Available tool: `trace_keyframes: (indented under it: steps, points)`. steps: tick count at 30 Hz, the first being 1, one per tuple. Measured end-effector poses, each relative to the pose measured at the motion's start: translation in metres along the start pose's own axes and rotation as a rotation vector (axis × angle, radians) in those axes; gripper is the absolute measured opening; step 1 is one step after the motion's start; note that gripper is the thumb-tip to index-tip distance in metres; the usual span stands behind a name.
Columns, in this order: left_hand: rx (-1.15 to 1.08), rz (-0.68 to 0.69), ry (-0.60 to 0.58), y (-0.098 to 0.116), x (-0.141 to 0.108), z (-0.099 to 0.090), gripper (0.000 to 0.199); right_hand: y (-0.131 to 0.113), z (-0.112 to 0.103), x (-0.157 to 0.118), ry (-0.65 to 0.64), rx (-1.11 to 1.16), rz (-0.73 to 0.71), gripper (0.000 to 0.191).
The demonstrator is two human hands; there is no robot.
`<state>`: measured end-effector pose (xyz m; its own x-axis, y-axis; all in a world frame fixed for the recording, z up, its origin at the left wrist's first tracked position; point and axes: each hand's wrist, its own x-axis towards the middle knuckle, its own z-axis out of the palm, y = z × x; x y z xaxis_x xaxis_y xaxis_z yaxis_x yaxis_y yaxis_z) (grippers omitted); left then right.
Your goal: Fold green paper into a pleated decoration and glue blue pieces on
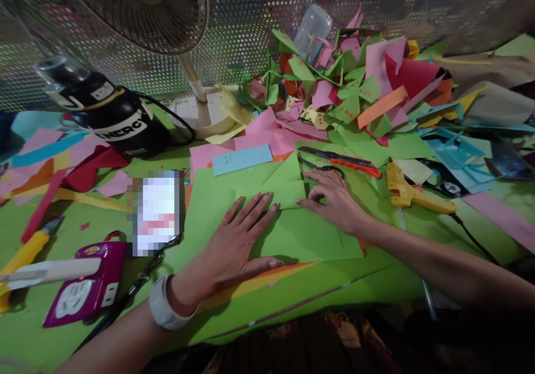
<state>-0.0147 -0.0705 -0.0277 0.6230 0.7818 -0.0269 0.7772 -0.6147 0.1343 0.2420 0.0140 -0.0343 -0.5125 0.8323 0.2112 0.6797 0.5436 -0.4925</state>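
My left hand [240, 240] lies flat with fingers spread on a sheet of green paper [209, 209], pressing a folded part near its middle. At the right end of this fold is my right hand [334, 198], its fingers curled and its thumb on the flap's edge, pinching the green paper. Just beyond the right hand are black-handled scissors [330, 169], partly covered, and an orange-and-black box cutter [346, 159]. A light blue paper strip [242, 159] lies at the sheet's far edge. Orange and yellow paper shows beneath the near edge.
A yellow glue gun [413, 190] lies to the right. A heap of cut paper [334, 90] stands at the back. To the left are a phone [156, 212], a purple extension socket [90, 285], a yellow cutter [27, 260], a black bottle [112, 112] and a fan [200, 112].
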Motion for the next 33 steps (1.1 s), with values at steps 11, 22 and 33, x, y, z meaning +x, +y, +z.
trace_keyframes:
  steps: [11, 22, 33]
  points:
    - [-0.035, -0.008, -0.005, -0.003, 0.001, 0.000, 0.092, -0.001, 0.000, 0.000, 0.003, 0.076, 0.104, 0.029]
    - [-0.028, -0.011, 0.001, -0.002, 0.000, 0.003, 0.091, -0.004, 0.000, -0.004, 0.026, 0.058, 0.067, 0.024]
    - [0.021, 0.046, 0.074, 0.009, -0.010, -0.001, 0.102, 0.000, -0.011, -0.002, -0.116, 0.216, -0.004, 0.024]
